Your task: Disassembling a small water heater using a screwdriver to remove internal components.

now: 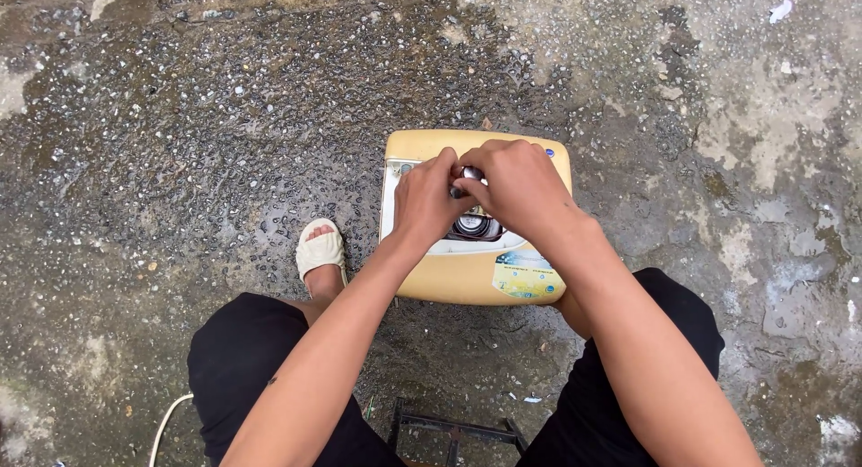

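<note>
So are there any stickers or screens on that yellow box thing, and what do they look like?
Sticker: near right corner of the yellow box, squarish, pale yellow with light blue.
Small badge: far right corner, round, blue.
Dial: middle, under both hands, round, dark with silver; partly hidden.
No screens.

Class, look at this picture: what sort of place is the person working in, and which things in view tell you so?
Probably an outdoor yard or roadside: wet, rough concrete ground, a yellow appliance casing set directly on it, and the person's sandalled foot beside it.

Yellow-blue sticker [528,276] on appliance's near right corner.
</note>
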